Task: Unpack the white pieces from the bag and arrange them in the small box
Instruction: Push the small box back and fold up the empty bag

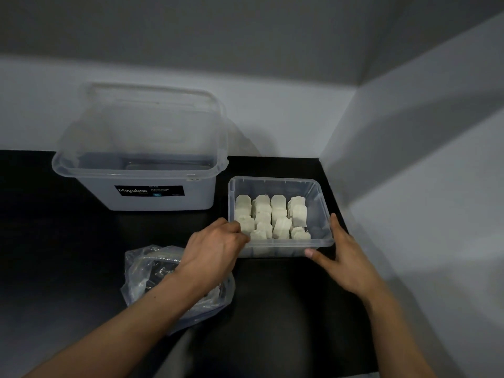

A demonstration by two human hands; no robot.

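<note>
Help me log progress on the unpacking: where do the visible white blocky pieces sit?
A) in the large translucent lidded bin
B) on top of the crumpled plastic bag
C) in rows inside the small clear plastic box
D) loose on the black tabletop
C: the white blocky pieces stand packed in rows inside the small clear plastic box.

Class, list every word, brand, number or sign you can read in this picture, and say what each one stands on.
"Megabox": white letters on the black label on the large translucent plastic storage box's front.
Smaller print beside it: too blurred to read.
No readable text on the small clear plastic box, white pieces or crumpled clear bag.
</note>
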